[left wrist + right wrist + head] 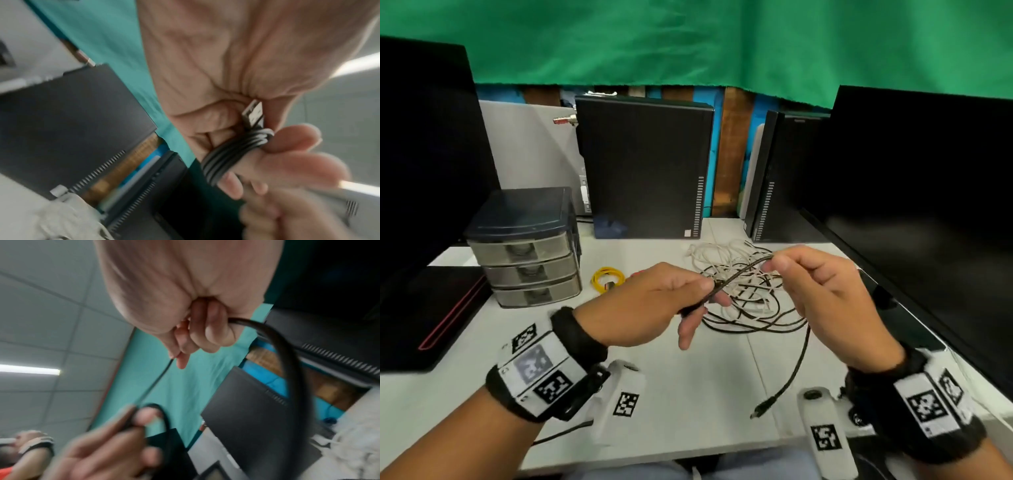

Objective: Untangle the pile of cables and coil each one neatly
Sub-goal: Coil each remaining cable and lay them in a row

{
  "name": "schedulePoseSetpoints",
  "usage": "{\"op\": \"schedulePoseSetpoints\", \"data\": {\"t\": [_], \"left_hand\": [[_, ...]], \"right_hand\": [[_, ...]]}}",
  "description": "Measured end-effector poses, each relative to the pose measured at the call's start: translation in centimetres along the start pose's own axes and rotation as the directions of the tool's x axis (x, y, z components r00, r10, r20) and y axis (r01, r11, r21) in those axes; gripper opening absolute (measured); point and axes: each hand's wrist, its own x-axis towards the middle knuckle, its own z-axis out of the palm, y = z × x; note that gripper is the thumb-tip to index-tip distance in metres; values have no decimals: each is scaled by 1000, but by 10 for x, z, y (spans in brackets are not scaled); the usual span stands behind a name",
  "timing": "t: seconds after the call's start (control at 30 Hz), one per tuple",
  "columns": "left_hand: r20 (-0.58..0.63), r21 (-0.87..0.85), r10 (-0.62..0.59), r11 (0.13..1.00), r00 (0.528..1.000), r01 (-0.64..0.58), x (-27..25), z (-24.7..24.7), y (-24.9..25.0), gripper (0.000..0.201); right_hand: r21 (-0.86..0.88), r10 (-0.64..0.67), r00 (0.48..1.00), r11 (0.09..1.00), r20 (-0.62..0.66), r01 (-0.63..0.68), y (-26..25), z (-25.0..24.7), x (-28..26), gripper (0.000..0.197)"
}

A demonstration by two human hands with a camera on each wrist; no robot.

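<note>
The left hand (654,305) grips a small coil of the black cable (224,155) (USB plug poking out), fingers curled round it. The right hand (825,294) pinches the same cable, its loose end trailing below to the surface (688,394). Beyond both grips lies the tangled pile (739,284).

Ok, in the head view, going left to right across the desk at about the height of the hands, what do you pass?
Laptop → drawer unit → coiled yellow cable → left hand, pinching the black cable → right hand, gripping the same cable above the tangled pile → monitor.
</note>
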Motion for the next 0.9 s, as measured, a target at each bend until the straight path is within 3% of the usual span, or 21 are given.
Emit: {"op": "schedulePoseSetpoints", "data": {"t": [0.07,0.13,0.2,0.3,0.4,0.53,0.6,0.67,0.8,0.9], "left_hand": [[113,-174,56,984,992,-36,-7,-2,9,50],[137,-274,118,959,984,-77,-10,-2,15,49],[33,-392,156,911,987,-131,-10,1,18,50],[-263,-498,107,836,959,-230,-4,4,18,42],[-440,-315,83,918,894,-240,2,-1,7,45],[-465,-31,100,991,879,-129,10,3,-12,47],[-429,202,136,978,893,-52,13,4,-24,50],[-340,320,111,947,934,4,12,4,-33,54],[-175,96,34,995,984,-17,8,10,-24,48],[-64,-52,18,998,998,-21,4,18,-5,46]], "right_hand": [[18,31,999,999,-27,-31,13,1,3,25],[43,68,998,997,-1,-68,31,10,2,24],[77,113,991,990,76,-118,48,29,-7,24],[52,209,938,971,275,-232,60,63,-29,29],[-10,199,869,976,453,-218,50,84,-49,25],[-83,102,834,994,542,-68,21,80,-53,20],[-136,57,856,991,514,16,8,68,-48,17],[-170,5,894,982,447,79,-3,51,-38,17],[-206,-99,968,967,231,148,-10,15,-15,21],[-185,-121,987,973,104,139,0,0,-4,19]]}}
